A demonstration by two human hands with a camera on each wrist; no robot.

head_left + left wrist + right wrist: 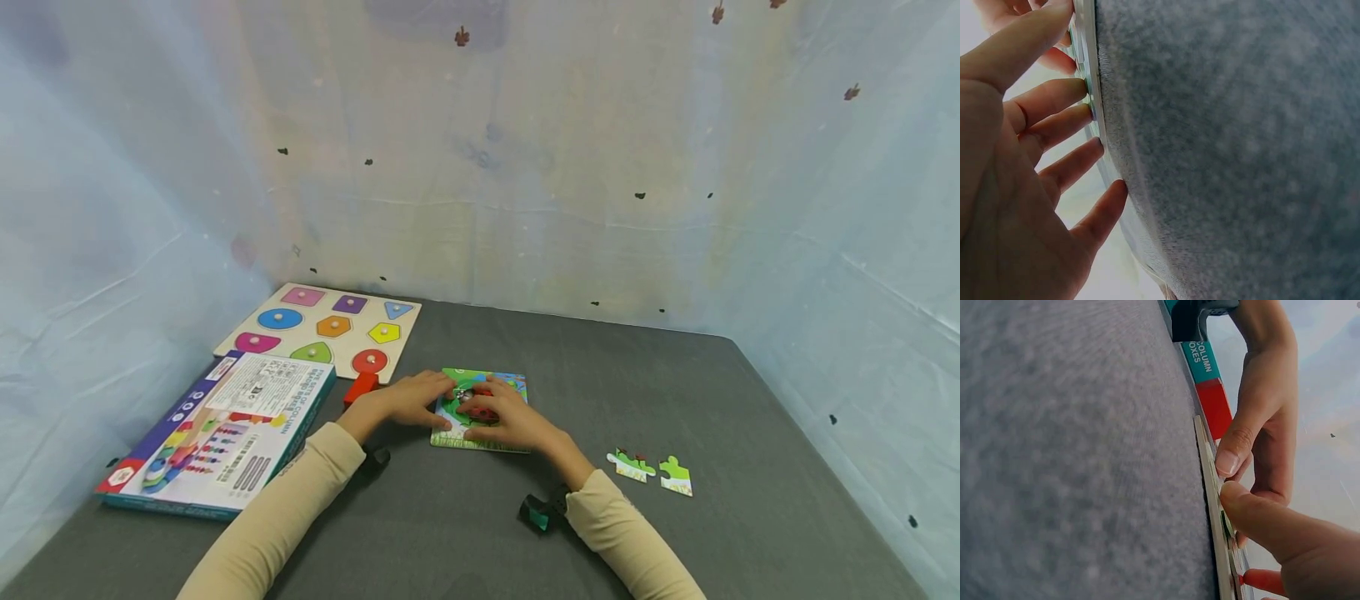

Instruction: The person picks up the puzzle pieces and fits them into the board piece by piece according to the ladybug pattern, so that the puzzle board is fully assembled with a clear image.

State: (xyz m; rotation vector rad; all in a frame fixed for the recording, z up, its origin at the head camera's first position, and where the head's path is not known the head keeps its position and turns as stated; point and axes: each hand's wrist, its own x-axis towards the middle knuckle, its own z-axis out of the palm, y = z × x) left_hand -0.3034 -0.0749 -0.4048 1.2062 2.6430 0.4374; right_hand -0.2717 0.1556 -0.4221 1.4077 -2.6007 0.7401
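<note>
A small picture puzzle [517,384] with a red ladybug on green lies flat on the grey table. My left hand [408,400] touches its left side, fingers spread and slightly bent. From the right, my right hand [513,418] lays its fingertips on the ladybug part. In the left wrist view the left hand [1029,162] has several fingertips against the puzzle's edge. The two thumbs come close together over the board in the right wrist view, where the right hand [1291,534] is nearest. Two loose puzzle pieces, one with red spots [632,467] and one green and white [677,476], lie to the right.
A toy box [255,387] with a white label lies at the left, overlapping a wooden shape board [309,312] with knobbed shapes. A red block [362,387] sits beside the left wrist. A pale sheet [480,225] hangs behind the table.
</note>
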